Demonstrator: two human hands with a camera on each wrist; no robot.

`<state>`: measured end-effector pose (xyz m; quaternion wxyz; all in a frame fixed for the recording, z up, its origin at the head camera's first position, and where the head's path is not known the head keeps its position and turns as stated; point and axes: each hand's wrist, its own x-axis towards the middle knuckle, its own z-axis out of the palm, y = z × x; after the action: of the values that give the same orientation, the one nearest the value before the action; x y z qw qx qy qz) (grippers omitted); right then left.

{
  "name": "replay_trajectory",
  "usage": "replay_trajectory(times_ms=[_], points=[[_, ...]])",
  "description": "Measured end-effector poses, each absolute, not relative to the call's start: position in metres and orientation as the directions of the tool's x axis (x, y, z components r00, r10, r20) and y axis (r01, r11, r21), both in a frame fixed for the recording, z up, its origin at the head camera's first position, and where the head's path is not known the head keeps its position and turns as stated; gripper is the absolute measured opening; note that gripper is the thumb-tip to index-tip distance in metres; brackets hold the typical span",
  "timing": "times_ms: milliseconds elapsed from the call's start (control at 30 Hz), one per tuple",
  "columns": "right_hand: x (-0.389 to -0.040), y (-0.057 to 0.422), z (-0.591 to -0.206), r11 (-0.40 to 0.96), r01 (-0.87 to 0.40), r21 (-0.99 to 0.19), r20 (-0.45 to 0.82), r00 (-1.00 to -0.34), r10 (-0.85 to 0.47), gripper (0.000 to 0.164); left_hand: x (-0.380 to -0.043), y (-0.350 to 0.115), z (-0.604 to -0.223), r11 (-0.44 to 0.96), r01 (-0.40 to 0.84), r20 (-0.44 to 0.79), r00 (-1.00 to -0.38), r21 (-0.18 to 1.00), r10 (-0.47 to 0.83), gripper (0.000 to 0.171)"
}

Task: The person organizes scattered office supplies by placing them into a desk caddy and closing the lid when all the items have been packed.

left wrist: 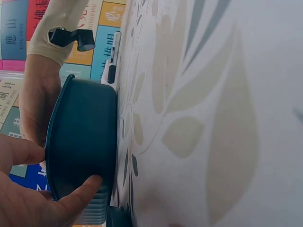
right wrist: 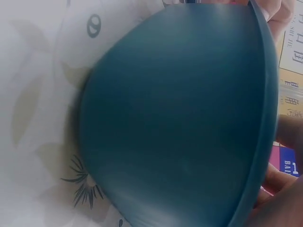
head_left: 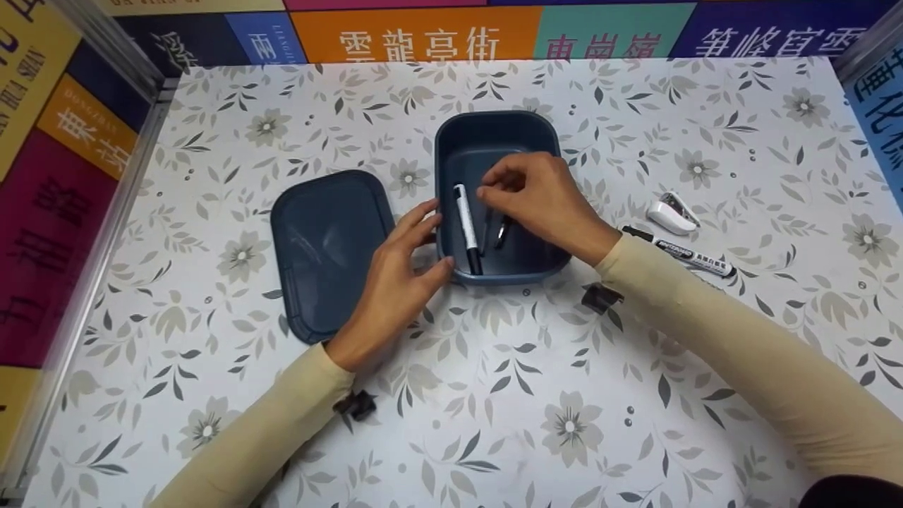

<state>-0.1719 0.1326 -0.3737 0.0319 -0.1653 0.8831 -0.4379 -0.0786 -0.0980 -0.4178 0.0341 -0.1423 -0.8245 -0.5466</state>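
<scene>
A dark blue box (head_left: 494,279) stands uncovered, its opening facing up. My left hand (head_left: 398,271) rests extended fingertips against its left side, the thumb at the near left corner; in the left wrist view the thumb presses the outer wall. Inside, a white marker with a black cap (head_left: 465,226) lies along the left. My right hand (head_left: 540,201) is over the box's right half with bent fingers, thumb and index close together. Below it shows a short, shiny black pen-like piece (head_left: 502,233); the hand hides the rest, so whether it holds this is unclear. The right wrist view is mostly box wall (right wrist: 180,118).
The dark blue lid (head_left: 331,247) lies flat left of the box, partly behind my left hand. On the right are a small white stapler (head_left: 672,213) and a whiteboard marker (head_left: 695,257), close to my right forearm. Lettered panels (head_left: 423,35) border the flower-patterned table (head_left: 451,437).
</scene>
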Motion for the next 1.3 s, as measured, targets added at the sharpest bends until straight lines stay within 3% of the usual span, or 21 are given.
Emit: replay_trajectory(times_ms=[467,833,1300], points=[[-0.158,0.156,-0.373,0.434,-0.313,-0.845,0.201,-0.937,-0.285,0.019,-0.078,-0.097,-0.416,0.35,0.249,0.192,-0.963,0.903,0.19,0.058],[-0.148,0.172,-0.376,0.385,-0.303,-0.872,0.214,-0.942,-0.257,0.017,-0.077,-0.096,-0.416,0.318,0.214,0.163,-0.97,0.924,0.18,0.06],[-0.138,0.19,-0.379,0.388,-0.318,-0.865,0.237,-0.94,-0.244,0.016,-0.077,-0.095,-0.417,0.299,0.213,0.165,-0.97,0.93,0.178,0.059]])
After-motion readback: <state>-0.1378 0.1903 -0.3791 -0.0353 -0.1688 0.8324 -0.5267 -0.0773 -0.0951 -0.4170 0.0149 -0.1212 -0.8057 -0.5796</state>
